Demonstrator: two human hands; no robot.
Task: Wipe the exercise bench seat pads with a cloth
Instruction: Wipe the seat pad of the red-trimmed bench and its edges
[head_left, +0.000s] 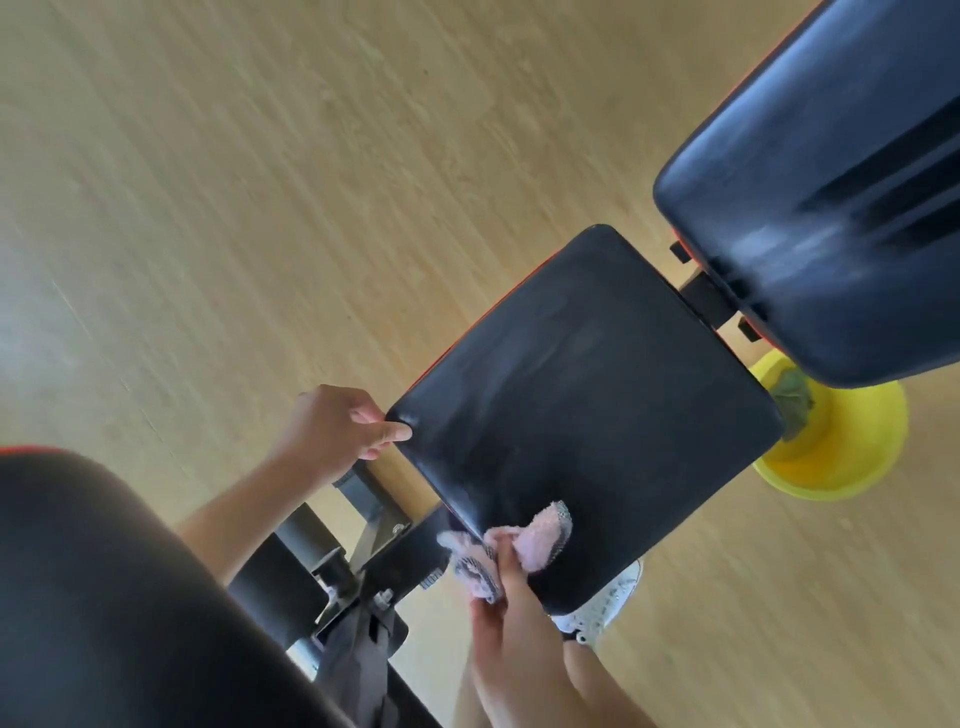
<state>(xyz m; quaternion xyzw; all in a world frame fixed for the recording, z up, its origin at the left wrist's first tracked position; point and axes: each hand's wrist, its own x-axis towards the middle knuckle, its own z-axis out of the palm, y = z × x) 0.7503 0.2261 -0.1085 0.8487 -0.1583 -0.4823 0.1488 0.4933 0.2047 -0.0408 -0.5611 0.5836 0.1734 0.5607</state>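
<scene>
At nine o'clock, the left hand (332, 423) pinches the seat pad (587, 410) corner. At six, the right hand's (506, 597) grip closes around the pink cloth (535, 535) (mid-wipe, seemingly); next, sweep toward one o'clock.

Seat pad (587, 395): no text, label or brand readable.
Back pad (826, 171): plain black, nothing written that shows.
Cloth (540, 540): no print or tag legible.
Yellow bowl (852, 441): no marking visible.
Frame bracket (384, 535): no numbers or signs readable.
Shoe (608, 603): pattern blurred, no brand legible.
</scene>
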